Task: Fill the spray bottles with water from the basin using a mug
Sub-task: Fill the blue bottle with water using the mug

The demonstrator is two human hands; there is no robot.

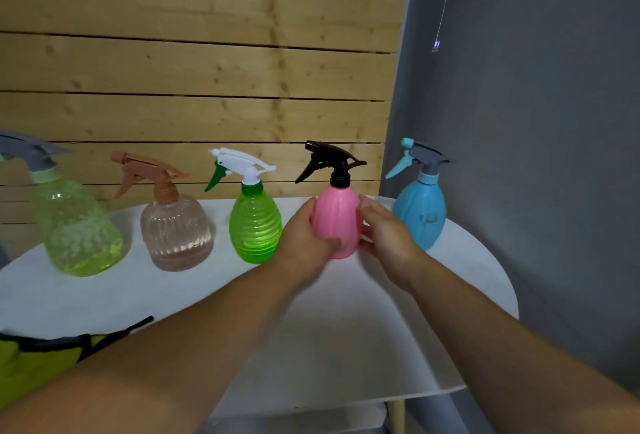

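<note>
Both hands, left point(304, 239) and right point(388, 236), clasp the pink bottle point(336, 222) on the white tabletop point(346, 329); plank wall point(194, 62) behind.

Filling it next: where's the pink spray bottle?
Head view, right of centre: the pink spray bottle stands between the green bottle and blue bottle, held by the left hand and right hand.

Dim room, soft picture.
The light is low and greyish (flat and even all over). Soft shadows lie on the white table point(346, 329). The green bottle point(255, 225) glows a little as light goes through it. The left hand point(304, 239) and right hand point(388, 236) on the pink bottle point(336, 222) look blurry, and the wood planks point(207, 69) bend near the edges.
</note>
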